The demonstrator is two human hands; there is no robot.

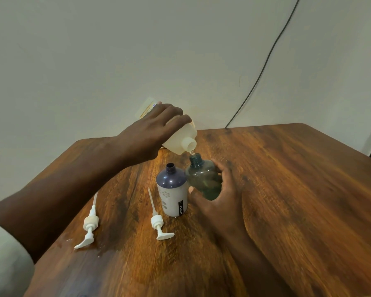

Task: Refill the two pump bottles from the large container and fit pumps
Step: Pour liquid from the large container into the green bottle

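Note:
My left hand (156,129) grips the large pale container (180,139), tipped with its open neck down. Clear liquid falls from that neck into the mouth of the clear green bottle (201,176). My right hand (221,194) wraps around this green bottle from the right and holds it on the table. Right beside it on the left stands the white bottle with a dark purple top (172,189), upright and uncapped. Two white pumps lie flat on the wood: one (157,219) just in front of the white bottle, the other (89,224) further left.
The wooden table (287,200) has its left edge close to the left pump, with a wet patch (99,250) near that pump's nozzle. A black cable (263,65) runs down the wall to the table's back edge.

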